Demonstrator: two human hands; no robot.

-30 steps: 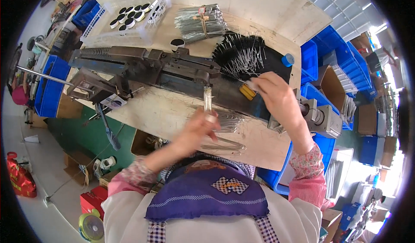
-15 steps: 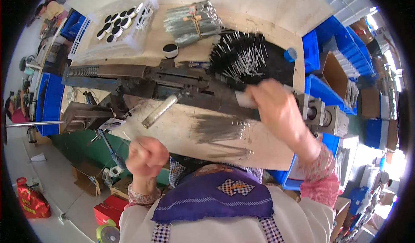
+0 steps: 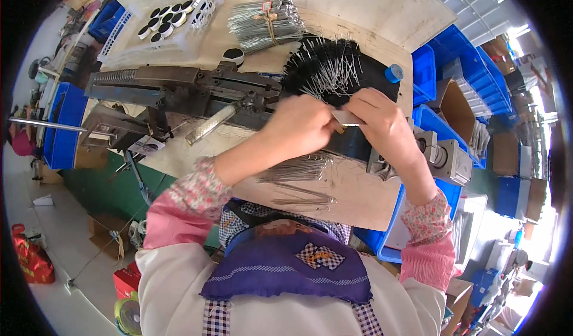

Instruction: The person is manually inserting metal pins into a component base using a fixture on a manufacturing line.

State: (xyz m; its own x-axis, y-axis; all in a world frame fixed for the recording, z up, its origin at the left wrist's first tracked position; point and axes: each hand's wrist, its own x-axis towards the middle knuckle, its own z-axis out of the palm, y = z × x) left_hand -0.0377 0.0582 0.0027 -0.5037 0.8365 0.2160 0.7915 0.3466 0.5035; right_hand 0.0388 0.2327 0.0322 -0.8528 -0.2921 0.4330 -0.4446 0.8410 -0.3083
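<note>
My left hand (image 3: 305, 125) and my right hand (image 3: 377, 116) meet over the right part of a long dark metal bench machine (image 3: 179, 85). A small flat pale piece (image 3: 348, 118) shows between them, pinched in my right fingers. My left fingers are closed beside it; what they hold, if anything, is hidden. A lever with a silver-wrapped handle (image 3: 213, 123) slants from the machine toward me. Just beyond my hands lies a pile of black bristle brushes with twisted wire stems (image 3: 334, 67). Loose thin metal wires (image 3: 298, 170) lie on the near side of the wooden table (image 3: 358, 207).
A tied wire bundle (image 3: 265, 24) lies at the back. Left of it stands a clear plastic basket (image 3: 128, 49) of black-and-white rolls; another such roll (image 3: 234, 56) stands nearby. A blue round cap or roll (image 3: 394, 73) sits far right, by blue bins (image 3: 422, 76). A cylindrical metal fixture (image 3: 450, 160) juts out right.
My left hand has moved right and away from me, from near the table's left front to beside my right hand. My right hand has shifted slightly, still with the pale piece.
</note>
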